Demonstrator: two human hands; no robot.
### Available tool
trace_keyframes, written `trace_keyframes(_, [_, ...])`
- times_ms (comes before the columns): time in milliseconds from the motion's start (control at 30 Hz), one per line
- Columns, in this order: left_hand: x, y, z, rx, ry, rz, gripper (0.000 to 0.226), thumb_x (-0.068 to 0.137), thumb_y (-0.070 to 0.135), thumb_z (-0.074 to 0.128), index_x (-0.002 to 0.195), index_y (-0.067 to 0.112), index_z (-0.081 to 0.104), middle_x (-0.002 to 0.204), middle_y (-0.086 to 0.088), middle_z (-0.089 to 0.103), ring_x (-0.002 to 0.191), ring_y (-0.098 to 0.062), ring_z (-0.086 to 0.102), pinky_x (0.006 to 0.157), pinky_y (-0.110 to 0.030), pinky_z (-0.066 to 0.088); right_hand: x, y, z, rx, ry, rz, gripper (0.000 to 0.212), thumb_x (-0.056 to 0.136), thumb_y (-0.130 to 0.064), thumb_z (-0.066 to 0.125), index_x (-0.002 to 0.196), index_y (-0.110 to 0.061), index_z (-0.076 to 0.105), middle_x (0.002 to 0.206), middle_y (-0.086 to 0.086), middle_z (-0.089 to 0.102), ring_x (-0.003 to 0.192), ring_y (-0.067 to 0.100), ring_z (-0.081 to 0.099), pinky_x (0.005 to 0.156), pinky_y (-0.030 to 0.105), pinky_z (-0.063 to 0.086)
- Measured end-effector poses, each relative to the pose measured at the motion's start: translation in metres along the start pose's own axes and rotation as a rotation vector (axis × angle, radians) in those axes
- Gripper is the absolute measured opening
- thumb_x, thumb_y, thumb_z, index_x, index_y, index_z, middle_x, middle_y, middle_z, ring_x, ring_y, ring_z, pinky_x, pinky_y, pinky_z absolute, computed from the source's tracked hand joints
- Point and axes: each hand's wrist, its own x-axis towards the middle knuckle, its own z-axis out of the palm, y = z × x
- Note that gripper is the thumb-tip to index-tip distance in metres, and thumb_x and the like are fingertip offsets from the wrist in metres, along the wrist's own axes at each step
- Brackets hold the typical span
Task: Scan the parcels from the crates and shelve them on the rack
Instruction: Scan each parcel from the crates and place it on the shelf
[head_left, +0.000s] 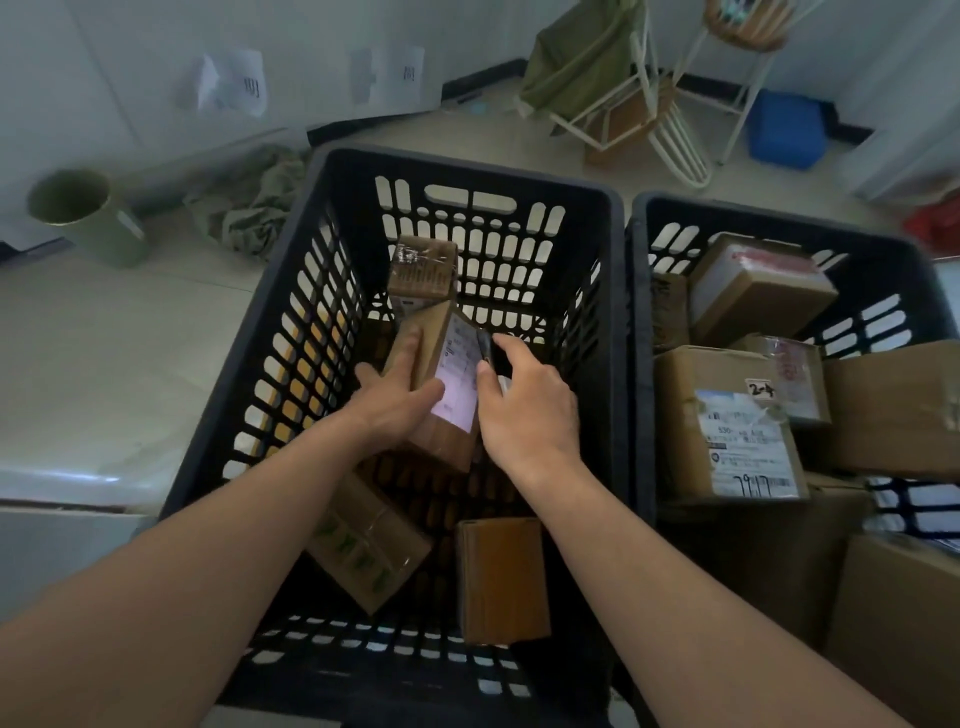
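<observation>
Both forearms down in the black crate (208, 415), left hand (397, 400) clamped on a brown parcel (434, 395) dead centre, right hand (524, 410) at 3 o'clock pinching a dark scanner-ish thing (485, 349), easy to slip onto loose boxes (363, 545) at 6, or misread that tilted label (460, 379).
</observation>
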Motion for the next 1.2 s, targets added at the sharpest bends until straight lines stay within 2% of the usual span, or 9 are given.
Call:
trace_keyframes(167, [-0.024,-0.001,-0.026,-0.072,-0.011,0.04,0.089,0.095,0.052,0.06,0.15,0.074,-0.008,0.156,-0.021,0.03,0.13,-0.048,0.047,0.112,-0.063,0.042,-0.011,-0.007,-0.013,0.145,-0.083,0.005,0.052,0.111,-0.052,0.042,0.162,-0.042,0.033,0.141,0.007,0.061,0.129,0.03,0.058,0.108,0.051,0.052])
trace_keyframes(267, [-0.047,0.003,-0.037,-0.222,-0.078,0.091,0.091,0.1,0.038,0.066,0.15,0.075,-0.001,0.158,-0.017,0.035,0.121,-0.041,0.059,0.103,-0.058,0.053,-0.023,-0.013,-0.026,0.225,-0.093,-0.007,0.049,0.112,-0.048,0.043,0.16,-0.039,0.037,0.127,-0.001,0.063,0.127,0.028,0.061,0.112,0.052,0.049])
trace_keyframes(400, [-0.084,0.01,-0.047,-0.259,-0.07,0.17,0.096,0.101,0.025,0.066,0.146,0.079,0.001,0.165,-0.011,0.029,0.124,-0.033,0.058,0.105,-0.057,0.053,-0.042,-0.018,-0.045,0.23,-0.1,-0.067,0.043,0.111,-0.046,0.046,0.153,-0.04,0.046,0.112,-0.014,0.061,0.121,0.024,0.063,0.112,0.052,0.048])
trace_keyframes(533, [-0.118,0.017,-0.057,-0.209,0.006,0.23,0.097,0.103,0.022,0.064,0.14,0.084,-0.001,0.165,-0.008,0.029,0.12,-0.027,0.058,0.096,-0.049,0.058,-0.061,-0.022,-0.062,0.246,-0.094,-0.137,0.038,0.109,-0.047,0.049,0.147,-0.043,0.051,0.09,-0.028,0.048,0.095,0.008,0.06,0.106,0.049,0.052])
trace_keyframes(700, [-0.153,0.023,-0.072,-0.208,0.069,0.308,0.099,0.103,0.011,0.062,0.146,0.08,0.004,0.163,-0.006,0.034,0.116,-0.025,0.061,0.085,-0.039,0.061,-0.091,-0.027,-0.085,0.204,-0.054,-0.245,0.039,0.106,-0.046,0.052,0.144,-0.044,0.054,0.093,-0.028,0.048,0.096,0.009,0.051,0.086,0.034,0.045])
trace_keyframes(800, [-0.174,0.025,-0.084,-0.122,0.121,0.375,0.1,0.103,0.013,0.063,0.146,0.08,0.003,0.166,-0.008,0.03,0.131,-0.033,0.052,0.105,-0.055,0.052,-0.114,-0.033,-0.1,0.176,-0.04,-0.297,0.041,0.106,-0.047,0.052,0.147,-0.043,0.053,0.103,-0.023,0.053,0.097,0.009,0.053,0.082,0.034,0.045])
trace_keyframes(900, [-0.196,0.024,-0.097,-0.12,0.125,0.473,0.103,0.101,0.009,0.063,0.147,0.078,0.002,0.171,-0.009,0.018,0.139,-0.039,0.043,0.11,-0.063,0.046,-0.141,-0.04,-0.115,0.124,-0.048,-0.361,0.043,0.108,-0.047,0.052,0.15,-0.041,0.051,0.113,-0.016,0.056,0.103,0.012,0.056,0.087,0.036,0.049])
trace_keyframes(1033, [-0.226,0.018,-0.112,-0.129,0.161,0.593,0.106,0.1,0.007,0.064,0.145,0.08,0.002,0.167,-0.013,0.021,0.127,-0.04,0.052,0.102,-0.065,0.052,-0.184,-0.052,-0.135,0.028,-0.062,-0.408,0.043,0.108,-0.046,0.053,0.151,-0.042,0.051,0.12,-0.011,0.06,0.115,0.018,0.06,0.103,0.044,0.053])
trace_keyframes(1200, [-0.259,0.012,-0.123,-0.174,0.15,0.712,0.11,0.099,-0.002,0.061,0.149,0.076,0.003,0.168,-0.016,0.019,0.125,-0.043,0.055,0.095,-0.064,0.057,-0.233,-0.061,-0.156,-0.083,-0.047,-0.433,0.041,0.107,-0.046,0.055,0.148,-0.043,0.054,0.112,-0.011,0.06,0.101,0.016,0.064,0.09,0.041,0.058])
